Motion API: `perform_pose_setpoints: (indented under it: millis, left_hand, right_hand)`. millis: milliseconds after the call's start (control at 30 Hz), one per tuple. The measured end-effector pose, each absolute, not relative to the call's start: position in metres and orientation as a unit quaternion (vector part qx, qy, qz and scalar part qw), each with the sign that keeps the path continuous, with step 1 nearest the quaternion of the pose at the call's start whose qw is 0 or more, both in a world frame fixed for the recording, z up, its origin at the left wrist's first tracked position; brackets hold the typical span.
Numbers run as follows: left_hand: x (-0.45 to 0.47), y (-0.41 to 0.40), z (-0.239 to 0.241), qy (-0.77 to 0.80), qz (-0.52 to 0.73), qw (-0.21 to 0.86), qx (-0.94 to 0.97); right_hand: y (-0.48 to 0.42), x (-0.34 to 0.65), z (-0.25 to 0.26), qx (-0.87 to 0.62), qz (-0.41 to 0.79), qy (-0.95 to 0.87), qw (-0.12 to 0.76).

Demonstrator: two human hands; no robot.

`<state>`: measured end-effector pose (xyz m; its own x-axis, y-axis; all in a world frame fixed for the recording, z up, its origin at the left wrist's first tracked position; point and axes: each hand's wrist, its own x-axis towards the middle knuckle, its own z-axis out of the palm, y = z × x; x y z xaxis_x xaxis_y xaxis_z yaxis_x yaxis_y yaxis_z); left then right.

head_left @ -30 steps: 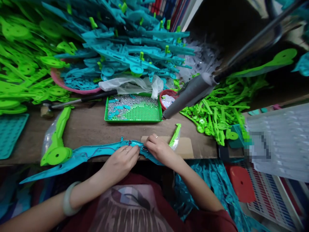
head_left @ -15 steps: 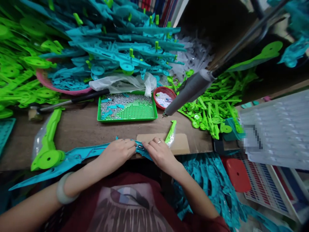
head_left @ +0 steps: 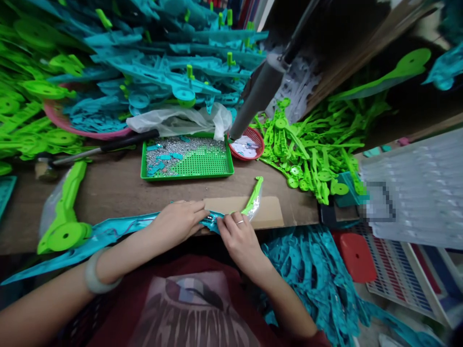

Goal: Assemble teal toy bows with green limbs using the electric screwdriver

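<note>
A long blue plastic shell [head_left: 126, 225] lies along the near edge of the bench, its pointed end reaching out to the lower left. A thin wire runs inside it. My left hand [head_left: 183, 219] rests over its right part, fingers closed on it. My right hand [head_left: 240, 238] pinches the shell's right end. Between both hands a small dark and metallic part shows in the shell; my fingers hide some of it. Beyond my right hand, a curved green piece with a clear blade [head_left: 253, 200] lies on a cardboard sheet [head_left: 271, 212].
A hanging grey electric screwdriver [head_left: 258, 96] slants over a red basket [head_left: 261, 144]. Behind my hands is a green tray [head_left: 188, 177] of screws and blue bits. A larger green piece [head_left: 65, 236] lies left. Piles of blue shells [head_left: 162, 67] and green parts [head_left: 307, 149] surround the bench.
The hanging screwdriver has swung left and away, now over the red basket. My hands have moved slightly apart on the blue shell. The whole view has shifted a little.
</note>
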<state>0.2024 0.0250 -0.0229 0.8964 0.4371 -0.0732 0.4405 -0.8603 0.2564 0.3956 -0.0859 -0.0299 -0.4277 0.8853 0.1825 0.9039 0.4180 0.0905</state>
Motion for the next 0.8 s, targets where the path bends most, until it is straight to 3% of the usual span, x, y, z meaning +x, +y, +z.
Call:
perform_pose_setpoints:
  millis: [133,367,500,633,800]
  left_hand:
    - [0.207,0.026,-0.02,0.24,-0.038,0.147,0.959]
    - [0.207,0.023,-0.024,0.254,-0.016,0.139,0.957]
    - [0.209,0.024,-0.023,0.259,-0.012,0.142,0.955]
    - [0.21,0.025,-0.024,0.26,-0.024,0.139,0.955]
    - [0.209,0.024,-0.027,0.26,-0.033,0.132,0.956]
  right_hand:
    - [-0.091,0.394,-0.034,-0.539,-0.075,-0.834,0.085]
    - [-0.089,0.384,-0.037,-0.614,-0.01,-0.787,0.057]
    - [-0.093,0.386,-0.034,-0.629,0.028,-0.77,0.099]
    - [-0.101,0.385,-0.035,-0.641,0.023,-0.756,0.132]
    - [-0.101,0.384,-0.038,-0.632,0.005,-0.768,0.107]
